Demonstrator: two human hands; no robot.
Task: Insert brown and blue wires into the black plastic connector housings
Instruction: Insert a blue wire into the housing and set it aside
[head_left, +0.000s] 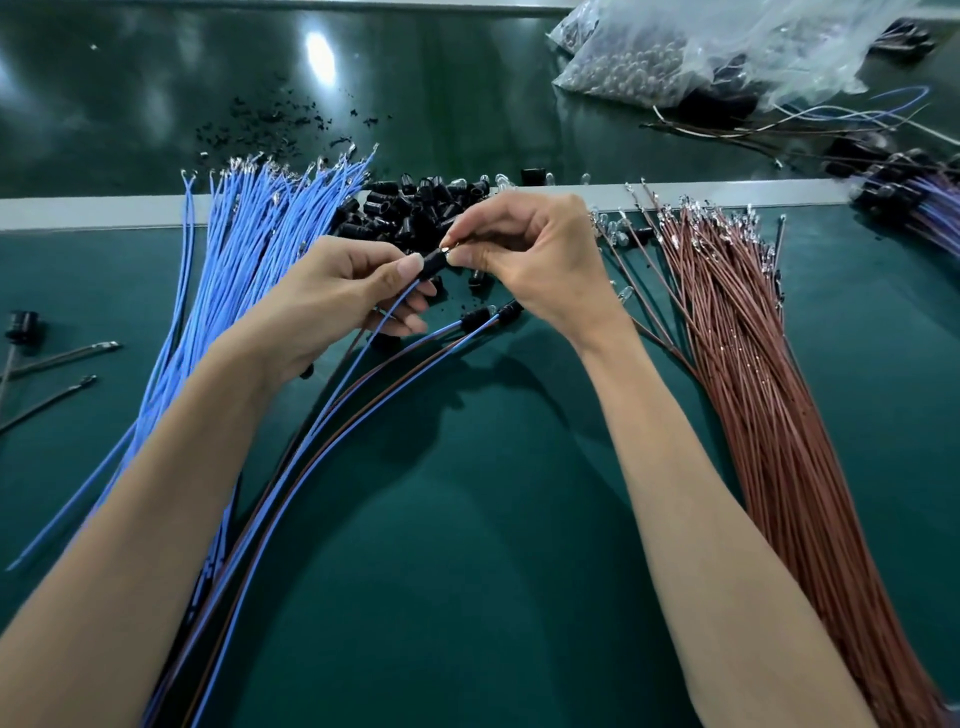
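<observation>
My left hand (358, 291) pinches a black connector housing (434, 261) between thumb and fingers, with a blue wire (387, 314) trailing down from it. At the housing's right end my right hand (530, 260) pinches something small and shiny; what it is cannot be made out. A fan of blue wires (244, 249) lies to the left and a bundle of brown wires (748, 374) to the right. A pile of black housings (410, 208) sits behind my hands. Two finished housings (493, 314) with blue and brown leads lie below my right hand.
Clear plastic bags (701, 52) of parts sit at the back right, with loose wires (831, 119) beside them. More assembled leads (914, 202) lie at the far right. A black part (21, 325) and dark terminal wires (62, 356) lie at the left. Small black scraps (270, 122) dot the belt.
</observation>
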